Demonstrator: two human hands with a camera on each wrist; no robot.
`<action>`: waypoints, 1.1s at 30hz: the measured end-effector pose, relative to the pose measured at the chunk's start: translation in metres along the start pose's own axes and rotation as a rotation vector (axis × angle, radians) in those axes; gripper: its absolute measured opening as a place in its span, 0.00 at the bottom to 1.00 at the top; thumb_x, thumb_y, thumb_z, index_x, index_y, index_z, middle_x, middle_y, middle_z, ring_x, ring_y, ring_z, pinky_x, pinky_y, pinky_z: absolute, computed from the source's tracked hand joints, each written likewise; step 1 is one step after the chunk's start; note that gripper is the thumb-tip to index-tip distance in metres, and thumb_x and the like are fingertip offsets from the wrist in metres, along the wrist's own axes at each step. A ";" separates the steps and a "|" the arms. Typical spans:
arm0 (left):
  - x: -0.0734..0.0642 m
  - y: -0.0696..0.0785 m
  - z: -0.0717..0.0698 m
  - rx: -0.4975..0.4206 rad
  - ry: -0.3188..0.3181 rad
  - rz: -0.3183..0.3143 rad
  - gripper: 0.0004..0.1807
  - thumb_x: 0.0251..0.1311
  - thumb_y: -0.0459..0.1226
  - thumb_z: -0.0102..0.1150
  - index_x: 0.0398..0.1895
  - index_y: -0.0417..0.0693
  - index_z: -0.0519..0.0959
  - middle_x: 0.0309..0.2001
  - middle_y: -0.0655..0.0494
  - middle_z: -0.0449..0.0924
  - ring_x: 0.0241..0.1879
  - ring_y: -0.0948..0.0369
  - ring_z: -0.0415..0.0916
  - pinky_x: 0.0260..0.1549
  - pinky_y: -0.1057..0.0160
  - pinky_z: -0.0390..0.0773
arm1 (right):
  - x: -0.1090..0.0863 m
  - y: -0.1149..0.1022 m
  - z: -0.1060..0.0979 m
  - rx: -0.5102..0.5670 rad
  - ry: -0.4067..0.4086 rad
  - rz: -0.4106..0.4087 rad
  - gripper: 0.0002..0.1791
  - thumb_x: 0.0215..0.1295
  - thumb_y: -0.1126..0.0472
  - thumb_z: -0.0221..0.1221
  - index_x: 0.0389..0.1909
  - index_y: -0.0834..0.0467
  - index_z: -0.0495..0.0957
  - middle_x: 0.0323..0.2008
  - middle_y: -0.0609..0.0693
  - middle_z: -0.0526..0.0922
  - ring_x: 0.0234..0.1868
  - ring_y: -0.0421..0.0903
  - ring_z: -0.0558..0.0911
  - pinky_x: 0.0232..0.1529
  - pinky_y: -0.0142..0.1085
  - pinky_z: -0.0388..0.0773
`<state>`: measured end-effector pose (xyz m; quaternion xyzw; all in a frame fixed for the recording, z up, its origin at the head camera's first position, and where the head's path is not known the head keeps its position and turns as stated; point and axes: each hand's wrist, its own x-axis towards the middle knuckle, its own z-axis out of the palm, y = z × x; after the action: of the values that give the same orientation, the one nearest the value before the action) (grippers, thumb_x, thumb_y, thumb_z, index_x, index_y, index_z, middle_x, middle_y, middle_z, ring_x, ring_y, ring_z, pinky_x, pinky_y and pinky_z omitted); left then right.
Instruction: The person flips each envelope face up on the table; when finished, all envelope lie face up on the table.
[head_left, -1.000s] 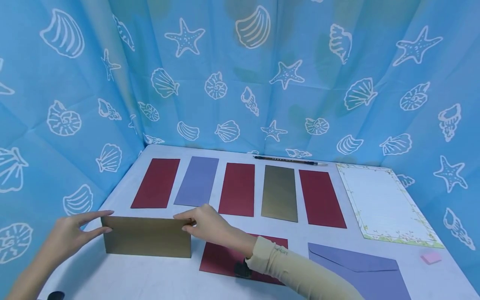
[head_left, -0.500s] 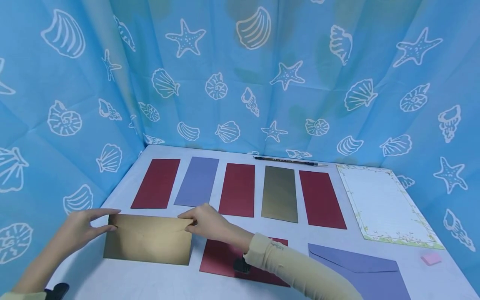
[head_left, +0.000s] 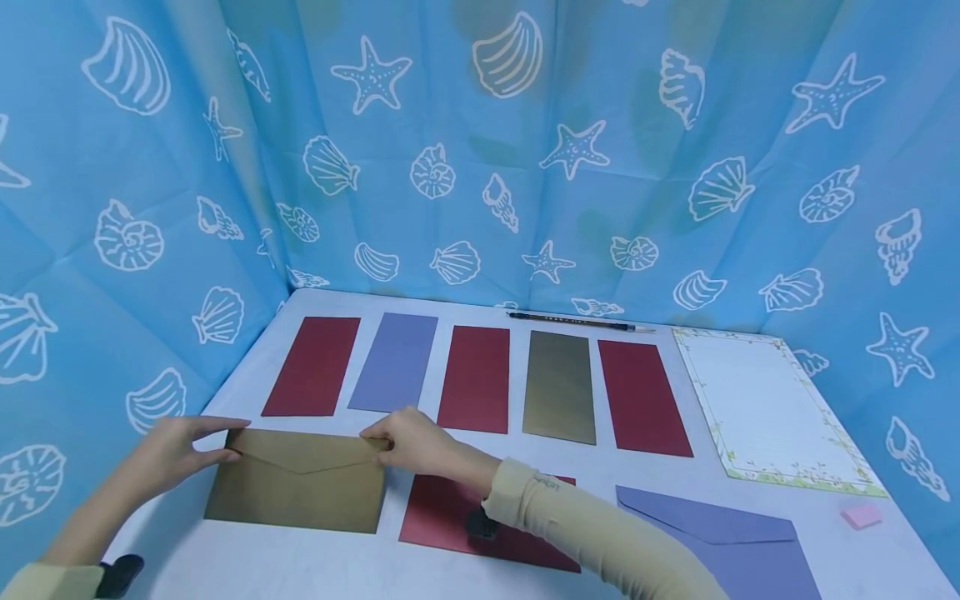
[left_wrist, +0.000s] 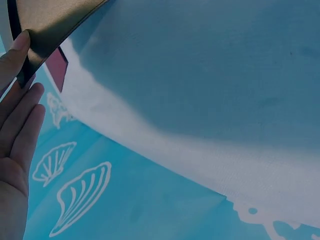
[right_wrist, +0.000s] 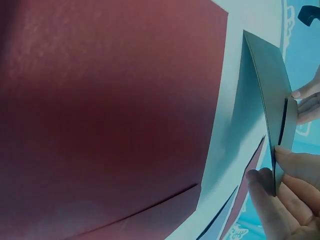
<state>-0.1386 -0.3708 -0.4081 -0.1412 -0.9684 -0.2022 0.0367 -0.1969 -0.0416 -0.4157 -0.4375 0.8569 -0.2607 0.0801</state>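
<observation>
A gold envelope [head_left: 292,504] with a pointed flap faces me at the front left of the table, tilted, its far edge raised. My left hand [head_left: 176,450] pinches its upper left corner between thumb and fingers, as the left wrist view also shows at the envelope's corner [left_wrist: 52,25]. At the upper right corner, my right hand [head_left: 416,446] grips the same envelope [right_wrist: 272,70]. Beneath my right forearm lies a red envelope [head_left: 442,521], partly hidden by the sleeve; it fills much of the right wrist view. A purple envelope [head_left: 720,529] lies to its right, flap up.
Along the back lie a red envelope [head_left: 311,367], a purple one [head_left: 393,362], another red [head_left: 474,379], a gold [head_left: 558,387] and a red [head_left: 645,398]. Behind them is a writing brush [head_left: 570,321]. Bordered paper [head_left: 772,408] and a pink block [head_left: 862,516] are at right.
Both hands have moved slightly right with the gold envelope. It has leaned back from nearly upright, so its flap and flap line now show clearly.
</observation>
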 end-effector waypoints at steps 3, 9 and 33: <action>0.002 -0.002 0.003 -0.012 -0.028 -0.010 0.23 0.44 0.32 0.75 0.47 0.36 0.83 0.43 0.40 0.84 0.47 0.40 0.79 0.40 0.45 0.79 | 0.001 0.001 0.001 -0.019 -0.024 0.013 0.18 0.58 0.67 0.67 0.50 0.57 0.83 0.38 0.42 0.86 0.25 0.31 0.70 0.25 0.19 0.66; 0.006 -0.005 0.011 -0.051 -0.081 -0.039 0.22 0.44 0.31 0.74 0.47 0.35 0.83 0.44 0.39 0.83 0.48 0.38 0.77 0.41 0.46 0.79 | 0.003 0.002 0.005 -0.063 -0.066 0.023 0.17 0.55 0.66 0.69 0.47 0.56 0.85 0.31 0.40 0.84 0.26 0.31 0.70 0.27 0.20 0.66; 0.007 -0.015 0.021 -0.097 -0.127 -0.107 0.25 0.45 0.35 0.74 0.49 0.33 0.82 0.46 0.37 0.82 0.52 0.36 0.74 0.44 0.45 0.78 | -0.003 0.010 0.006 -0.038 -0.104 0.013 0.23 0.58 0.66 0.67 0.56 0.60 0.79 0.51 0.47 0.83 0.49 0.34 0.80 0.39 0.21 0.72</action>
<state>-0.1496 -0.3740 -0.4325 -0.1034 -0.9641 -0.2410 -0.0427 -0.2003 -0.0369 -0.4258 -0.4464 0.8591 -0.2208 0.1176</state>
